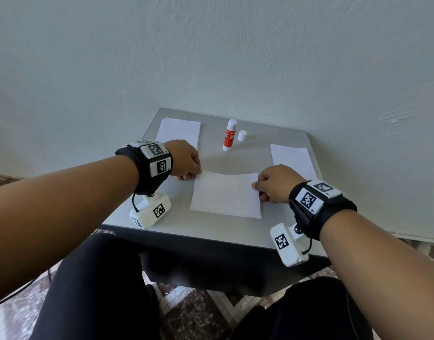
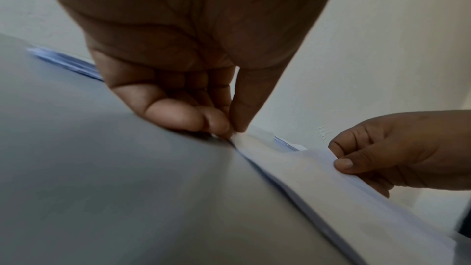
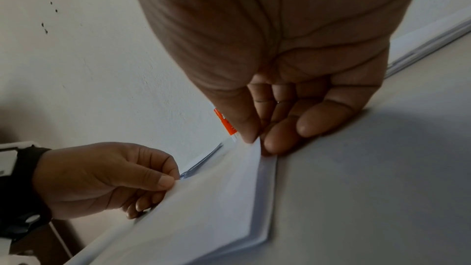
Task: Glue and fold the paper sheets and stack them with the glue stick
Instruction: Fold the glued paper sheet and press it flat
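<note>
Near the table's [image 1: 127, 217] front edge, the left hand [image 1: 185, 159] and right hand [image 1: 275, 184] each pinch a far corner of the sheet [image 1: 227, 196], lifting that edge. The uncapped glue stick [image 1: 230, 136] stands beside its cap [image 1: 242, 135] toward the back edge, between two paper stacks at the back-left [image 1: 179, 132] and right [image 1: 291, 158], with bare surface before it.

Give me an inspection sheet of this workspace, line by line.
Surface: grey table, against a wall.
Job's things: centre sheet, far edge lifted; paper stack far left; second paper stack at right; uncapped glue stick upright, its cap beside it.
Clutter: nothing seen.
Grippers: left hand pinches the sheet's far-left corner; right hand pinches the far-right corner.
Cables: short black leads on the wrist cameras.
Surroundings: pale wall, patterned floor.
</note>
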